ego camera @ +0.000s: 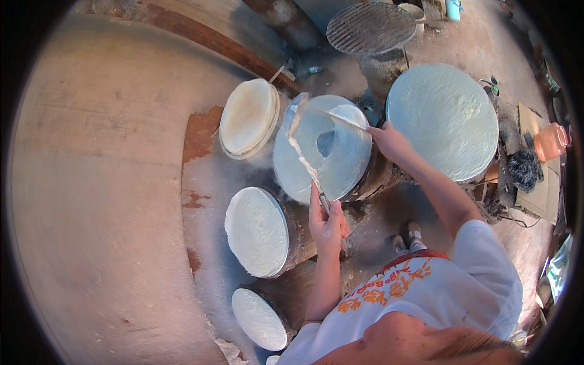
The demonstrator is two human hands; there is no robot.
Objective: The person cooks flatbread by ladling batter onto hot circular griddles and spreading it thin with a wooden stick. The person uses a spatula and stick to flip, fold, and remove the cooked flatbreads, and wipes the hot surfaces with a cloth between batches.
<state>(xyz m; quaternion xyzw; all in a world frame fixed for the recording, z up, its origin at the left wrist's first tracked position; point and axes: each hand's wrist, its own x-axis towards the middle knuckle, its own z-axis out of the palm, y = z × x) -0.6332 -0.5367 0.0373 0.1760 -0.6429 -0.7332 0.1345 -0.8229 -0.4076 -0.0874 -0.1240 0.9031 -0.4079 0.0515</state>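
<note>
Before me is a round griddle (pixel 285 175) with a pale wet layer, probably batter, spread around a bare dark patch near its middle. My left hand (pixel 327 226) is closed around the handle of a ladle-like tool (pixel 306 162) smeared with the pale mix. Its broad end reaches over the griddle's far left side. In my right hand (pixel 387 140), at the griddle's right edge, is a thin spreading stick (pixel 344 120). The stick extends left over the layer, towards the ladle's broad end. Whether the two tools touch, I cannot tell.
To the right stands a larger round surface (pixel 442 121) coated white. Several smaller white-topped rounds, including one (pixel 258 232), line the left beside a wall (pixel 100 182). A round slatted rack (pixel 372 28) lies at the back. An orange jar (pixel 551 141) sits on cardboard (pixel 533 114).
</note>
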